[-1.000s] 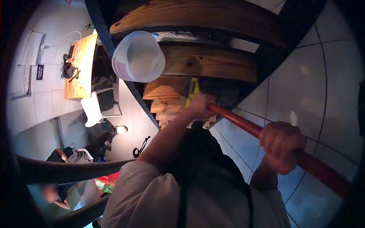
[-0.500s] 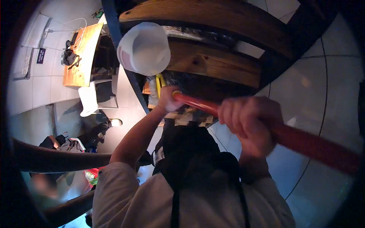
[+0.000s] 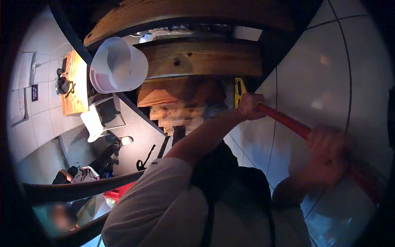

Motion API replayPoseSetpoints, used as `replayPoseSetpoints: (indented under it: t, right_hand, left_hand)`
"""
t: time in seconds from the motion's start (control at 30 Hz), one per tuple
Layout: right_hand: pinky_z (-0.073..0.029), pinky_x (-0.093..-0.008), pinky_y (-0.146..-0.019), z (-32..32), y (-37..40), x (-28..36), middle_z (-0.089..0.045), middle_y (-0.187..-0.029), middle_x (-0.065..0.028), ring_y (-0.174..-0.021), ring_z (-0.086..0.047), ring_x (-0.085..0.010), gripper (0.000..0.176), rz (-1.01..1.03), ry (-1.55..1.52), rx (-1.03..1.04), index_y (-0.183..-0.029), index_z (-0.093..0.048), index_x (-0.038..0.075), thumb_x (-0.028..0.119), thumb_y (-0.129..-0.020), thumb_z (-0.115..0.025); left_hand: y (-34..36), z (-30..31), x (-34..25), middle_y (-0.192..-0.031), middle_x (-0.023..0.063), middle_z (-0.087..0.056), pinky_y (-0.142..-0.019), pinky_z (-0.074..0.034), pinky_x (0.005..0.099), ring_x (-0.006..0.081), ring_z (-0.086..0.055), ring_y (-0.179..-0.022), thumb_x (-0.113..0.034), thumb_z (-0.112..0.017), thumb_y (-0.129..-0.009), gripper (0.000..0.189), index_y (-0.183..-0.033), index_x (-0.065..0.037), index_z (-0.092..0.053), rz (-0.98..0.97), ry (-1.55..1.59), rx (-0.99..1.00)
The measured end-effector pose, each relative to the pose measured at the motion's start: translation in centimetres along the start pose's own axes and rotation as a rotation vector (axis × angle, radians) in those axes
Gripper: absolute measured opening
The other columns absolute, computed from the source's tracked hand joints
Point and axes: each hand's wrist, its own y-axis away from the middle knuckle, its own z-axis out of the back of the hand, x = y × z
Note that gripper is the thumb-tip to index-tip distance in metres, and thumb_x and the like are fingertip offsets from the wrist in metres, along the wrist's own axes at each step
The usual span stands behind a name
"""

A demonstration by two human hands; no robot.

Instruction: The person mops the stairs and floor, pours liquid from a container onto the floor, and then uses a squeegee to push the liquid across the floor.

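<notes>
A mop with a red handle [image 3: 286,120] runs slantwise across the right half of the head view. My left hand [image 3: 251,106] is wrapped round its lower end, just beside the yellow head clamp [image 3: 240,91]. Farther up the handle is my right hand [image 3: 329,156], blurred by motion but closed round it. The mop's strands are smeared and partly hidden, close to the right end of a wooden stair step [image 3: 177,92]. On a higher step, at the left, stands a white plastic bucket [image 3: 131,68].
Wooden stairs [image 3: 205,57] with dark metal sides rise ahead. A tiled wall [image 3: 312,82] lies to the right. Beyond the dark railing [image 3: 82,187] on the left are a white chair [image 3: 94,121], a lit wooden table [image 3: 76,90] and seated people.
Both hands and the mop have swung to the right, the clamp passing from near the bucket to the step's right end. The view has shifted, and the bucket sits farther left.
</notes>
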Motion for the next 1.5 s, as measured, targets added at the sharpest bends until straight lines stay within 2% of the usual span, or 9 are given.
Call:
replayPoseSetpoints:
  t: [0.4, 0.47, 0.53, 0.7, 0.93, 1.17, 1.23, 1.3, 1.5]
  right_hand:
    - [-0.034, -0.0282, -0.037, -9.0, -0.7, -2.2, -0.044, -0.047, 0.0005, -0.036, -0.039, -0.0113, 0.029, 0.105, -0.089, 0.320, -0.061, -0.043, 0.011, 0.021, -0.083, -0.059]
    - [-0.037, -0.0288, -0.039, -12.2, -0.6, -3.6, -0.045, -0.048, -0.0001, -0.037, -0.040, -0.0123, 0.028, 0.071, -0.212, 0.336, -0.061, -0.044, 0.010, 0.019, -0.082, -0.061]
    - [-0.038, -0.0296, -0.040, -15.4, -0.4, -5.7, -0.046, -0.049, -0.0003, -0.038, -0.042, -0.0134, 0.026, 0.052, -0.315, 0.397, -0.062, -0.046, 0.009, 0.018, -0.081, -0.061]
    - [-0.038, -0.0314, -0.044, -21.8, 0.0, -8.4, -0.045, -0.049, -0.0021, -0.043, -0.043, -0.0145, 0.027, 0.036, -0.370, 0.442, -0.063, -0.047, 0.006, 0.018, -0.081, -0.061]
    - [-0.039, -0.0315, -0.045, -18.4, -1.1, -5.2, -0.045, -0.050, -0.0024, -0.042, -0.041, -0.0143, 0.026, -0.071, -0.261, 0.499, -0.062, -0.045, 0.005, 0.015, -0.082, -0.058]
    - [-0.040, -0.0310, -0.046, -9.2, -1.7, -0.4, -0.047, -0.051, -0.0035, -0.043, -0.044, -0.0148, 0.026, -0.066, -0.052, 0.382, -0.064, -0.045, 0.007, 0.018, -0.084, -0.058]
    - [-0.042, -0.0327, -0.051, -5.6, -1.7, 0.4, -0.047, -0.054, -0.0038, -0.047, -0.046, -0.0161, 0.026, -0.080, -0.032, 0.352, -0.067, -0.046, 0.007, 0.021, -0.085, -0.058]
    - [-0.043, -0.0346, -0.057, -3.3, -1.7, 0.4, -0.047, -0.059, -0.0038, -0.053, -0.048, -0.0170, 0.024, -0.064, 0.009, 0.300, -0.071, -0.045, 0.007, 0.022, -0.086, -0.058]
    - [-0.040, -0.0366, -0.066, 0.7, -0.1, -3.2, -0.045, -0.070, -0.0025, -0.063, -0.045, -0.0161, 0.019, -0.116, 0.183, 0.017, -0.079, -0.046, 0.007, 0.022, -0.088, -0.055]
  left_hand:
    - [9.1, 16.2, -1.1, -0.079, 0.0128, -0.067, -0.074, -0.052, 0.0423, 0.0331, -0.065, -0.076, -0.039, -0.079, -0.059, 0.044, -0.090, -0.011, -0.068, 0.262, -0.164, 0.112]
    - [12.5, 19.7, 0.0, -0.087, 0.0159, -0.066, -0.078, -0.050, 0.0408, 0.0339, -0.064, -0.086, -0.028, -0.082, -0.051, 0.048, -0.090, -0.005, -0.066, 0.377, -0.255, 0.033]
    - [17.9, 22.3, 4.6, -0.080, 0.0147, -0.067, -0.075, -0.051, 0.0422, 0.0334, -0.065, -0.077, -0.040, -0.081, -0.056, 0.052, -0.092, -0.005, -0.067, 0.227, -0.383, -0.206]
    - [22.2, 29.7, 3.1, -0.073, 0.0152, -0.064, -0.061, -0.049, 0.0379, 0.0345, -0.063, -0.068, -0.033, -0.078, -0.056, 0.038, -0.075, -0.003, -0.063, 0.275, -0.300, -0.331]
    - [19.2, 23.8, 2.9, -0.073, 0.0163, -0.063, -0.060, -0.048, 0.0411, 0.0353, -0.062, -0.068, -0.031, -0.079, -0.056, 0.039, -0.077, -0.003, -0.062, 0.101, -0.247, -0.569]
    - [10.1, 13.1, 0.8, -0.082, 0.0130, -0.066, -0.070, -0.050, 0.0405, 0.0321, -0.065, -0.077, -0.037, -0.083, -0.051, 0.049, -0.085, -0.007, -0.067, 0.074, -0.025, -0.121]
    - [6.9, 7.5, 0.7, -0.084, 0.0136, -0.067, -0.071, -0.050, 0.0402, 0.0308, -0.065, -0.079, -0.035, -0.082, -0.052, 0.046, -0.085, -0.008, -0.067, -0.037, -0.066, -0.295]
    - [3.5, 3.6, 1.4, -0.079, 0.0144, -0.066, -0.070, -0.051, 0.0397, 0.0326, -0.065, -0.076, -0.033, -0.081, -0.054, 0.043, -0.085, -0.007, -0.067, 0.053, 0.077, -0.012]
    - [0.0, 2.1, -0.2, -0.067, 0.0131, -0.064, -0.067, -0.053, 0.0427, 0.0352, -0.064, -0.067, -0.031, -0.079, -0.056, 0.036, -0.079, -0.007, -0.065, 0.006, 0.072, 0.086]
